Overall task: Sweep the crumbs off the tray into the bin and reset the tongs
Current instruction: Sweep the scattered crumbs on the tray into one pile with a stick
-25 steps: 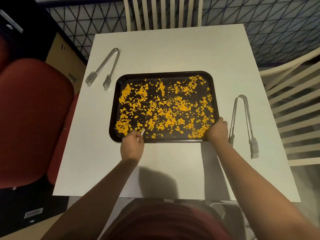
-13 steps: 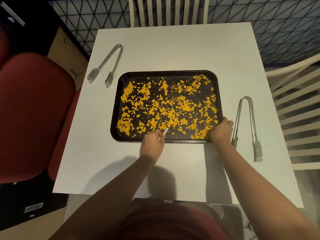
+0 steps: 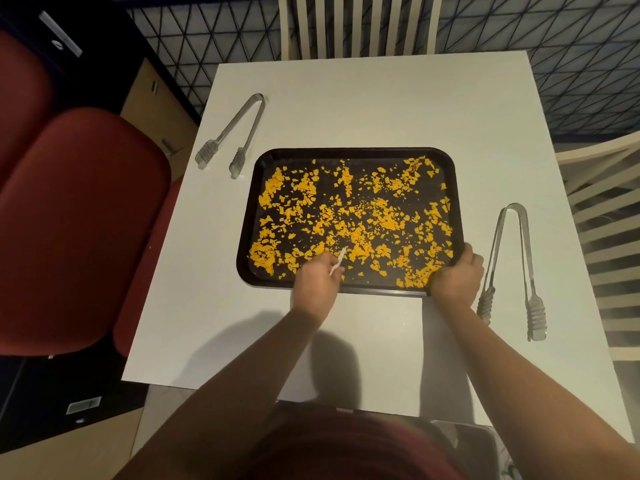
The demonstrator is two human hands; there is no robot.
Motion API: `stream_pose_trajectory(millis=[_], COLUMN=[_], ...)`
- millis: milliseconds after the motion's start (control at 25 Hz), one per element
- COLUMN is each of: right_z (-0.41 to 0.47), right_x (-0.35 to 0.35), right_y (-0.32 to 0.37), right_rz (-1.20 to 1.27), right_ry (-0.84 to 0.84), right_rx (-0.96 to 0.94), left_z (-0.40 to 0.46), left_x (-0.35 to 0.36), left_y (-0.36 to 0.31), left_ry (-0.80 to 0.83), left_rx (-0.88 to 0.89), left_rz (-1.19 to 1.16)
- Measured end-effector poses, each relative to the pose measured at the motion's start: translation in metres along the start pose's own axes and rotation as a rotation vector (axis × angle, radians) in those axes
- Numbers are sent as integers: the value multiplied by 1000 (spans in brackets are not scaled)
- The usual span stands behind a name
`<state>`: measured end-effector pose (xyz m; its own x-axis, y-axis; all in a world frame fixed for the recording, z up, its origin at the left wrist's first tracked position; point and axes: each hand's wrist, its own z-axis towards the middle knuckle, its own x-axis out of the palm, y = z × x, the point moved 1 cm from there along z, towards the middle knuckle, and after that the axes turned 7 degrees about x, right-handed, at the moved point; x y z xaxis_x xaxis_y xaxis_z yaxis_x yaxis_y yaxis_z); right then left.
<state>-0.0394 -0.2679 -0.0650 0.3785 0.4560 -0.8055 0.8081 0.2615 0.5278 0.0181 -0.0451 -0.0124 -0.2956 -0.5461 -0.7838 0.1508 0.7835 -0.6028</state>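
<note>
- At the tray's near edge, a thin white stick is pinched by the left hand among the crumbs.
- Its near right corner is gripped by the right hand.
- Tongs are laid at the tabletop's right edge.

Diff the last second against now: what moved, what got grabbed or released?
The left hand, pinching a small white stick, slid right along the tray's near edge, from the left corner toward the middle. Nothing grabbed or released. The right hand keeps gripping the near right corner; crumbs and both tongs unchanged.
</note>
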Motion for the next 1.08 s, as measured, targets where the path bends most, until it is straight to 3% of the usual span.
stream_pose_trajectory(millis=[600,840,1080], right_z=[-1,-1,0], right_x=[4,6,4], right_y=[-2,-4,1], right_rz=[12,16,-14], right_ry=[-43,-70,-72], right_rx=[-8,-16,-23], left_z=[60,106,102], left_x=[-77,-92,-95], left_y=[83,98,119], left_ry=[-330,-179,-12], left_rx=[-246,-58,84], left_rz=[255,439,417])
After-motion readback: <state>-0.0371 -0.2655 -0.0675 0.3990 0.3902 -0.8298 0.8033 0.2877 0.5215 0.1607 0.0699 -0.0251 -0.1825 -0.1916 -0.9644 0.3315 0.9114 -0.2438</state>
